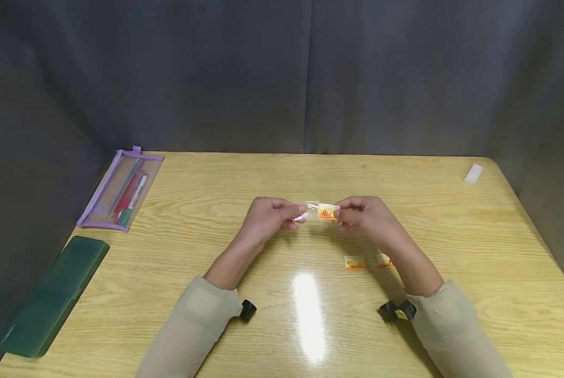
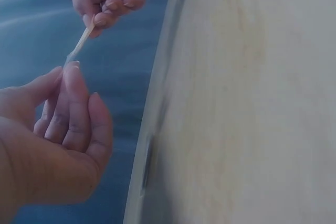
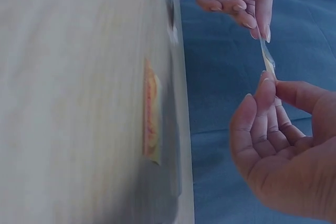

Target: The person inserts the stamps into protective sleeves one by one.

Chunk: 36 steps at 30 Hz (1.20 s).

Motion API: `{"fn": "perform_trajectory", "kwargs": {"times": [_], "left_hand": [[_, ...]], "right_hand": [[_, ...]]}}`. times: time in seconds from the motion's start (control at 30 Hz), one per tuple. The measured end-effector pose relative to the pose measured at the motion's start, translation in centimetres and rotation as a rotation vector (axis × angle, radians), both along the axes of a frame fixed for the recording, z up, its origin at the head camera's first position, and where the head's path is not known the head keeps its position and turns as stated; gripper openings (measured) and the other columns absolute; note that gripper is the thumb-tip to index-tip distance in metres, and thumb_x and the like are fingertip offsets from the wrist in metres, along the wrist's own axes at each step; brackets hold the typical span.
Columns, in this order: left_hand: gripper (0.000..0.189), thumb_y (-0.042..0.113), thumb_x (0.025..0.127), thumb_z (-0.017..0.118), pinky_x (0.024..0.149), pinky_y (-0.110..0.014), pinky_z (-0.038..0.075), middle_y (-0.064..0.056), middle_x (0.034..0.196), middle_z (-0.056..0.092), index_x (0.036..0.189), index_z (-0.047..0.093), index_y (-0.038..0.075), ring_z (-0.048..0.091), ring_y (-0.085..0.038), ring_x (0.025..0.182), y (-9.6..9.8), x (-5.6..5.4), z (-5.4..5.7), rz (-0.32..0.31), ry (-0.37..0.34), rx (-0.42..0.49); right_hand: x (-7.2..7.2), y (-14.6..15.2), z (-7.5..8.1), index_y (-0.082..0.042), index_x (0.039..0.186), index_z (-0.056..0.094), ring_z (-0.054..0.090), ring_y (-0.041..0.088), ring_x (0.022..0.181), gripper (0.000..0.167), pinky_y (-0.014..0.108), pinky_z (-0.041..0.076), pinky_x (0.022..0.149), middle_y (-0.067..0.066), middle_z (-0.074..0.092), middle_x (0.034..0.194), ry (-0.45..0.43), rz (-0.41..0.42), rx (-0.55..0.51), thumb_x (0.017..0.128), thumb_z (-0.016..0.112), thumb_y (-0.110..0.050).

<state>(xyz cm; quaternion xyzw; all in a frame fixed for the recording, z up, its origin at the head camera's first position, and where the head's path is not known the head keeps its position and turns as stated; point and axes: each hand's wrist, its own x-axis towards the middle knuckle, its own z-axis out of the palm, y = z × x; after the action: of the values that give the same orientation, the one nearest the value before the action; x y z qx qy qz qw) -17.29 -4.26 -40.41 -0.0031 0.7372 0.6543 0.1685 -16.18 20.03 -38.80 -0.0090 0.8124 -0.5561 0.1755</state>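
Above the middle of the table, both hands stretch a small clear plastic piece with a little yellow-and-orange printed card at its right end. My left hand (image 1: 268,216) pinches the left end of the clear plastic (image 1: 312,210) between thumb and forefinger. At the other end, my right hand (image 1: 370,216) pinches the right edge of the printed card (image 1: 327,211). I cannot tell whether the card sits inside the plastic. Both wrist views show the held strip (image 2: 81,41) almost edge-on. On the table below lie a similar card (image 1: 355,262) and another one (image 1: 384,260), partly hidden by the right forearm.
A see-through zip pouch with purple edging (image 1: 103,210) holds several pens at the far left. In front of it lies a dark green case (image 1: 55,299). A small white block (image 1: 474,174) rests near the back right corner. Dark curtains (image 1: 244,79) surround the table (image 1: 206,325).
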Motion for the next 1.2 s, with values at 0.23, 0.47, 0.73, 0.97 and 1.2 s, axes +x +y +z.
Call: {"fn": "perform_trajectory", "kwargs": {"times": [0.23,0.47,0.73,0.97,1.2], "left_hand": [[0.025,0.026,0.089,0.080,0.089,-0.047,0.062,-0.014,0.099,0.078,0.099,0.080,0.004,0.076,-0.034,0.081,0.5,-0.6,0.0,0.009,-0.018,0.041],[0.025,0.022,0.090,0.079,0.084,-0.043,0.063,-0.014,0.098,0.078,0.103,0.078,0.001,0.073,-0.017,0.066,0.8,-0.7,-0.1,0.025,-0.010,0.046],[0.024,0.025,0.089,0.080,0.084,-0.046,0.063,-0.013,0.095,0.079,0.101,0.080,0.004,0.075,-0.028,0.073,1.2,-0.6,0.2,0.022,0.008,0.001],[0.021,0.027,0.088,0.080,0.071,-0.038,0.060,-0.005,0.083,0.079,0.096,0.081,0.007,0.072,-0.015,0.065,1.1,-0.9,0.4,0.005,0.010,-0.001],[0.023,0.027,0.089,0.080,0.074,-0.038,0.062,-0.005,0.081,0.078,0.097,0.080,0.004,0.071,-0.011,0.064,1.3,-0.9,0.3,-0.016,-0.007,0.015]], "right_hand": [[-0.5,0.1,0.3,0.008,0.121,0.064,0.065,0.011,0.076,0.031,0.035,0.062,0.084,0.005,0.069,0.094,-0.020,-0.011,-0.029,0.098,0.059,-0.012],[-0.7,0.1,0.1,0.006,0.117,0.067,0.066,0.011,0.075,0.031,0.036,0.062,0.082,0.003,0.070,0.090,-0.002,-0.009,-0.030,0.100,0.063,-0.019],[-0.9,0.4,0.1,0.003,0.114,0.069,0.066,0.014,0.078,0.031,0.036,0.062,0.082,0.007,0.071,0.092,-0.004,-0.009,0.022,0.101,0.064,-0.024],[-1.0,0.6,0.4,0.004,0.112,0.069,0.065,0.014,0.080,0.029,0.038,0.061,0.085,0.008,0.068,0.092,0.017,0.021,0.011,0.101,0.064,-0.023],[-1.1,0.3,0.7,0.002,0.113,0.070,0.066,0.018,0.082,0.032,0.041,0.060,0.086,0.008,0.068,0.091,0.007,0.026,0.009,0.099,0.067,-0.027]]}}
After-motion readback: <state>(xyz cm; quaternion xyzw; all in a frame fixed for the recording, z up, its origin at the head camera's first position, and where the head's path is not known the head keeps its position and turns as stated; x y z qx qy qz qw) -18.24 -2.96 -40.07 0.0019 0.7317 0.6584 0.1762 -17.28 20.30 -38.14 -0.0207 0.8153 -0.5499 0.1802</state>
